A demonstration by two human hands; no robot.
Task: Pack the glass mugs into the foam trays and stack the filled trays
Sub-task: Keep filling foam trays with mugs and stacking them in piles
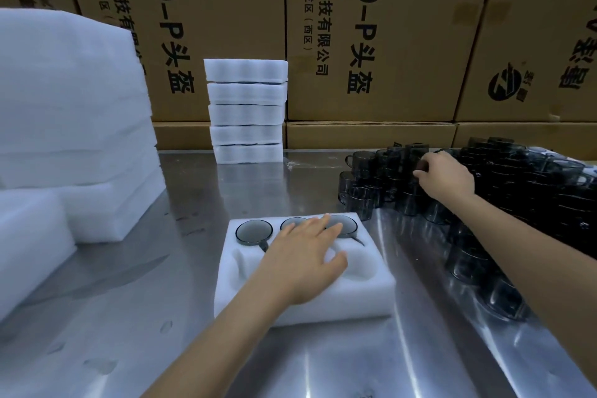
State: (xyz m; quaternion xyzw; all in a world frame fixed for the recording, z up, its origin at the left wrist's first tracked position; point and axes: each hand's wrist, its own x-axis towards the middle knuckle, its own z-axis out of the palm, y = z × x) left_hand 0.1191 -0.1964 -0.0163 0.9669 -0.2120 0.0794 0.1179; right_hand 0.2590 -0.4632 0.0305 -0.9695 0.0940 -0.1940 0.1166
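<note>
A white foam tray (361,294) lies on the steel table in front of me. Its far row holds three smoky glass mugs; the left mug (254,232) shows fully, the other two are partly under my fingers. The near pockets look empty where they show. My left hand (303,258) lies flat on the tray with straight fingers reaching the far row. My right hand (444,178) reaches into the heap of dark glass mugs (517,191) at the right, fingers curled around a mug rim there. A stack of filled trays (247,110) stands at the back.
Piles of white foam sheets and trays (71,113) fill the left side. Brown cardboard cartons (371,35) form a wall behind the table. More mugs (484,271) run along the right edge toward me. Bare steel tabletop (161,268) lies between the foam piles and the tray.
</note>
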